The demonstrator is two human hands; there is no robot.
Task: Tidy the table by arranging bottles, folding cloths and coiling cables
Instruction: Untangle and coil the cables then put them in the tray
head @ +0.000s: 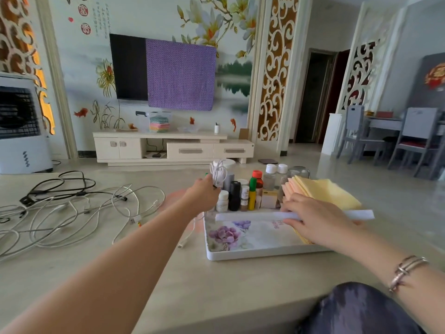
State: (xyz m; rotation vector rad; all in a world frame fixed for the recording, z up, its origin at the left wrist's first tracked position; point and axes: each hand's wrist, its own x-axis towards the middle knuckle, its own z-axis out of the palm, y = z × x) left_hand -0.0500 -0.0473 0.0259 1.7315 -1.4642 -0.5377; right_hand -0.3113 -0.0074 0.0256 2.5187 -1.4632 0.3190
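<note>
A white floral tray (240, 255) lies on the table in front of me. Several bottles (250, 191) stand crowded along its far side. Folded yellow and peach cloths (322, 191) are stacked at its right. My left hand (204, 192) reaches to the tray's far left corner and grips a coiled white cable (218, 174), holding it upright beside the bottles. My right hand (320, 221) rests on the cloths and holds a long white strip (252, 216) that spans the tray. A loose tangle of white cables (72, 220) and a black cable (60, 186) sprawls on the table at left.
A white cable end (186, 238) trails off the tray's left edge. My knee in dark patterned fabric (361, 309) is at the table's near edge. Beyond the table are a TV cabinet (173, 148), an air cooler (21, 126) and grey chairs (414, 138).
</note>
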